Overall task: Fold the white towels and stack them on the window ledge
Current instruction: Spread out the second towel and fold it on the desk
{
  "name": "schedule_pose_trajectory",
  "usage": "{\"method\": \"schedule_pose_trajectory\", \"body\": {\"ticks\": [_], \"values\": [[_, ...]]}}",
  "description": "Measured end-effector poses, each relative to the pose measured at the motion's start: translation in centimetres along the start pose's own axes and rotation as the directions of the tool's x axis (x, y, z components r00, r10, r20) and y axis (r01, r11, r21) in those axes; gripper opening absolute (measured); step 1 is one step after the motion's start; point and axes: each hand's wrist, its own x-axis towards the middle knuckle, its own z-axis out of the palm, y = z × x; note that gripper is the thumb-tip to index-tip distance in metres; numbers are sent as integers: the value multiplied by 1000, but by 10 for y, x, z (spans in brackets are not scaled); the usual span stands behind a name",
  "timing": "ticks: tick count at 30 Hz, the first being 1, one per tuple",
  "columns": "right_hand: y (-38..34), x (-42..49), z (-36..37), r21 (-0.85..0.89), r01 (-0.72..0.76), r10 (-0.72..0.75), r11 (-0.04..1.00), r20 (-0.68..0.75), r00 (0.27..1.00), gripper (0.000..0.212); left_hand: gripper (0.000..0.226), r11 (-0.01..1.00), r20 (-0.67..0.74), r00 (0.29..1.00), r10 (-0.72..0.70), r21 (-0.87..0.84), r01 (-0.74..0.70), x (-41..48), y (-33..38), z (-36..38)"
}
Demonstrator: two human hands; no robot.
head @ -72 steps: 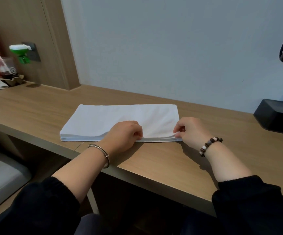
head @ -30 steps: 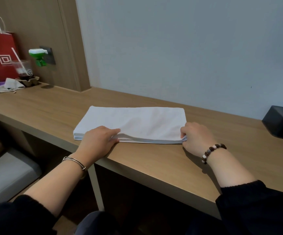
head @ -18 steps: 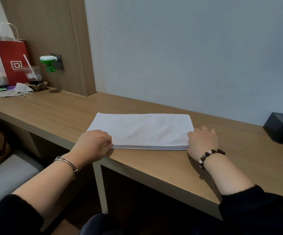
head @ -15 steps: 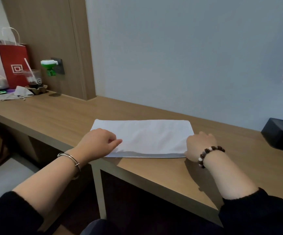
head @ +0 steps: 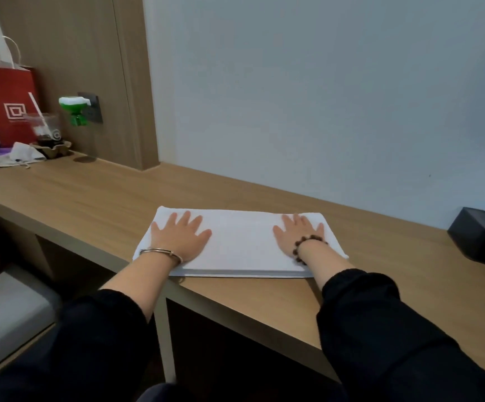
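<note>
Pressing down on the folded white towel (head: 241, 245) with left hand (head: 181, 237) and right hand (head: 299, 235), one near each end, palms down. With fingers straight and splayed on both; gripping nothing, pinching nothing. Most likely flattening: spreading load over the top layer to push out air and set the creases, for a square, stackable bundle. Placed wide apart, probably to cover the full length in one press.

Towel location: flat on the wooden counter (head: 105, 198), long side parallel to the near edge, near-left corner about at that edge. Showing layered fold edges on the near side; can't tell whether one towel or several.

Versus 0.5 s ago: no longer curled at the near-left corner and the right end; now up on top and opened flat. Versus 2.4 s ago: was pinching the near edge, closer together and right of centre. Roughly the same spot and orientation for the towel.

Also seeing more of the far-left clutter now: red paper bag (head: 7, 103), plastic cup with straw (head: 45, 132), green plug-in gadget (head: 75, 110). Off to the right, well apart: black box (head: 482, 236).

Judging fold done, stacking pending. No window in view, so can't confirm this as the ledge.
</note>
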Motion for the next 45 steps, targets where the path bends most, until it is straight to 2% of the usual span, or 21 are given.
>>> {"method": "schedule_pose_trajectory", "body": {"ticks": [4,7,11,16,18,20,24,33,36,40,43,45], "values": [[30,0,-4,-8,-126,126,992,-3,992,62,61,995,-13,997,-80,-60,79,-2,-32,1],[31,-1,-3,20,-146,145,989,5,989,62,62,982,-21,991,-134,-137,130,-6,-41,2],[29,-6,-4,39,-151,151,988,6,988,61,61,973,-49,982,-184,-149,175,-14,-52,3],[20,-10,-10,-71,-224,218,972,-84,972,56,61,967,-52,973,-227,-129,219,-21,-51,2],[16,-8,-10,-125,-183,166,975,-133,977,55,60,969,-55,973,-222,-125,214,-20,-49,2],[15,-3,-6,-109,-127,114,986,-115,987,56,61,968,-77,972,-221,-136,210,-17,-51,6],[20,-1,0,2,-152,152,988,-30,988,59,62,967,-89,972,-219,-154,203,-14,-55,9],[21,-1,3,38,-166,168,985,-70,983,61,63,967,-66,976,-209,-160,196,-12,-57,8],[18,-3,2,-42,-176,171,984,-100,980,58,61,966,-85,972,-218,-164,202,-14,-55,8],[11,-8,-1,-239,-157,118,958,-172,978,58,60,973,-138,975,-173,-176,148,-21,-52,4],[1,-5,-11,-364,-79,3,928,-204,979,64,56,997,-186,983,0,76,15,-17,-49,-8],[-15,4,-19,-290,23,-73,957,-165,984,71,54,968,-125,983,134,229,-103,-6,-46,-21]]}}
